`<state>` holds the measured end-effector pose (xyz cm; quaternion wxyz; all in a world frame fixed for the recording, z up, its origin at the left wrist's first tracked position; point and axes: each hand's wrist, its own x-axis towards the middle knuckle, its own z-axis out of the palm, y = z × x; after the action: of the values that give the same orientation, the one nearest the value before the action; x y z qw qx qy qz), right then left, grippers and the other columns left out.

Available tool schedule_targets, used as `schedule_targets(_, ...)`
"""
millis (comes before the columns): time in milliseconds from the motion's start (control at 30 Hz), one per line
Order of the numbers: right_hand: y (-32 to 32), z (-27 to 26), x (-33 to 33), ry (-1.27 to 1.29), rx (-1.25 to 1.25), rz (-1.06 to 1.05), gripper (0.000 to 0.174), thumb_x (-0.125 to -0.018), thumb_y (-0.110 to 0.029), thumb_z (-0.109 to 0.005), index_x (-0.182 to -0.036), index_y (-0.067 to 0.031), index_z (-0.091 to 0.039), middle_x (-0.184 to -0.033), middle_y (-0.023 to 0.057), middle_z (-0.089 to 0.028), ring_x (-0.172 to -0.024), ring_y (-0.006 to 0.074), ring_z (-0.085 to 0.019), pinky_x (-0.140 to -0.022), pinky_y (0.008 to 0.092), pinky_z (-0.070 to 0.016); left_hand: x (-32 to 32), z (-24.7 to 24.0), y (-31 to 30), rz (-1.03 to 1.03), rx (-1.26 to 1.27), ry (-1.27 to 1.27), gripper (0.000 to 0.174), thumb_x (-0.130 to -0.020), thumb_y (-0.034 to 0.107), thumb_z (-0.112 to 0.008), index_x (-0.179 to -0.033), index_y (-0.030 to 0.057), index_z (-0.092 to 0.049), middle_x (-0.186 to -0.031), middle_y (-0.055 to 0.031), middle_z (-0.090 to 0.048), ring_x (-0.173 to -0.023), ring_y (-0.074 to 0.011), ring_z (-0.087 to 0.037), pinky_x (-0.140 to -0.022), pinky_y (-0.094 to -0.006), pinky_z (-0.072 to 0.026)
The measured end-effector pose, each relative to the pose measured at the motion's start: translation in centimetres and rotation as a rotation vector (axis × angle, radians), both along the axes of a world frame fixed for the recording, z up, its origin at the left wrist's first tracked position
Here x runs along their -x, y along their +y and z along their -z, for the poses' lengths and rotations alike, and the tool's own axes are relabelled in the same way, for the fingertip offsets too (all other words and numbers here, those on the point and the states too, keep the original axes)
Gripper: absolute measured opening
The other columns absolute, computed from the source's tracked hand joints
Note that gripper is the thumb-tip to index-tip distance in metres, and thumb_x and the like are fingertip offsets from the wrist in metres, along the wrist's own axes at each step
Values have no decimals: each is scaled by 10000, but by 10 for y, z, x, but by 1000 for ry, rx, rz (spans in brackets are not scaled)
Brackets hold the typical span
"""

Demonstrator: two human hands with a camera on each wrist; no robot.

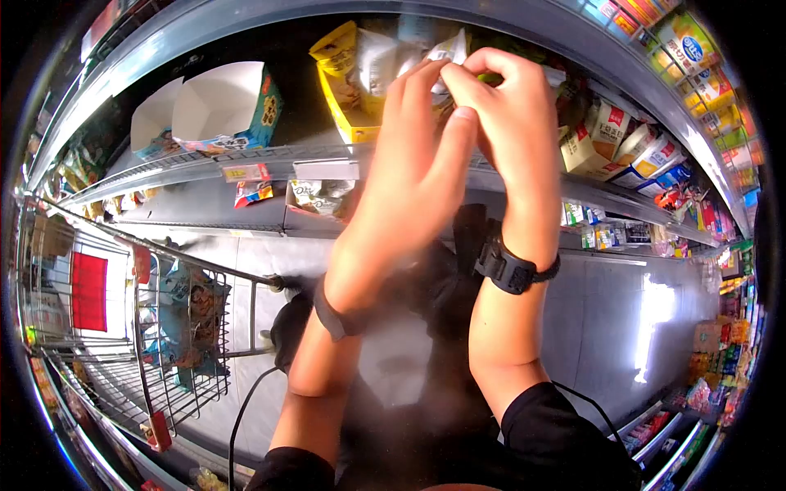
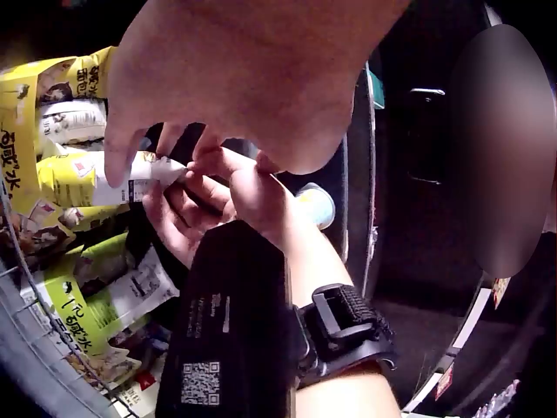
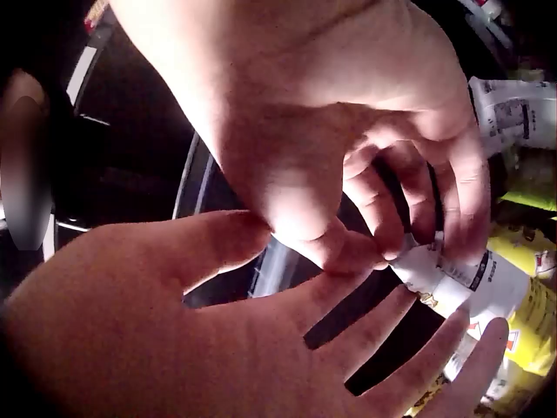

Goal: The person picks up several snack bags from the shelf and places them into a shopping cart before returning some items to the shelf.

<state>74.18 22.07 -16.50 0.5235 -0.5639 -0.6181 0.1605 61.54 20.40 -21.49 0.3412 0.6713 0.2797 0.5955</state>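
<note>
By the shelf, just right of the yellow box (image 1: 344, 106), the right hand (image 1: 512, 123) pinches a white packet (image 1: 449, 51) in curled fingers. The left hand (image 1: 413, 164) is close beside it, fingers straight and spread, holding nothing.

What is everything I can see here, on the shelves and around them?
packet: one, white and yellow, at the upper shelf, between the hands
display box: one, yellow, upper shelf, holds packets
open cartons: two, white inside, blue outside, upper shelf, left
drink cartons: several, white, red and blue, shelf on the right
shopping cart: one, metal wire, lower left
wrist straps: two, black, one on each wrist
left hand: fingers straight, by the packet
right hand: pinches the packet
</note>
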Motion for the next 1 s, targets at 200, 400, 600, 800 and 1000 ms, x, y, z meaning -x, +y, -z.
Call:
schedule_targets(200, -13, -15, 29, -87, -271, 36, 285, -786, -258, -780, -766, 12, -692, -754, 184, -680, -675, 339, -686, -665, 417, -540, 19, -18, -24, -51, -135, -122, 485, -977, 115, -559, -1389, -119, -454, -1384, -298, -479, -1281, -449, -484, -1109, -478, -404)
schedule_targets(400, -55, -36, 81, 171, 15, -222, 158, -965, -101, -704, -864, 9, -653, -786, -28, -655, -741, 38, -580, -678, 214, -463, 41, -24, -51, -321, -282, -131, 515, -919, 156, -606, -1333, -126, -483, -1357, -301, -497, -1282, -449, -431, -1066, -510, -364)
schedule_targets(600, -69, -36, 130, 252, -14, -453, 149, -994, -115, -669, -915, 9, -654, -868, 5, -673, -810, 67, -625, -740, 222, -489, 80, -26, -67, -664, -369, -6, 659, -850, 271, -647, -1372, -98, -483, -1399, -340, -450, -1303, -458, -382, -1074, -539, -290)
schedule_targets(800, -70, -22, 187, 454, -83, -787, 144, -1008, -136, -641, -958, -1, -652, -892, 39, -694, -838, 105, -662, -785, 249, -513, 143, -35, -88, -885, -484, 143, 636, -838, 271, -668, -1359, -63, -523, -1357, -289, -506, -1276, -409, -418, -1081, -514, -296)
schedule_targets(1000, -63, 4, 255, 661, -43, -1006, 162, -981, -156, -658, -942, 0, -668, -869, 65, -720, -819, 124, -687, -765, 274, -535, 193, -39, -103, -1082, -496, 239, 541, -874, 233, -671, -1329, -42, -571, -1325, -224, -554, -1248, -340, -471, -1091, -465, -331)
